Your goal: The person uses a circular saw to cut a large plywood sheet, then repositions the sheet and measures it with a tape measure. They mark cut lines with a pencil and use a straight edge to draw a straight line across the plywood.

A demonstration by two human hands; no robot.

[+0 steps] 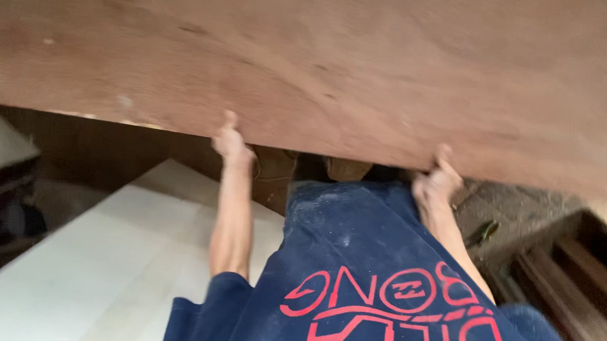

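No packages, labels, signs or screens anywhere in view. Only lettering present: a red printed design on the dark blue shirt [380, 301], below and between the two grips, large rounded outlined characters around a small round emblem, seen upside down from above, dusted with pale specks toward the upper hem.

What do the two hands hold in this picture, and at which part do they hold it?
Both the left hand and the right hand grip one large brown plywood sheet by its lower edge, thumbs on the near face. The other fingers are hidden behind it.
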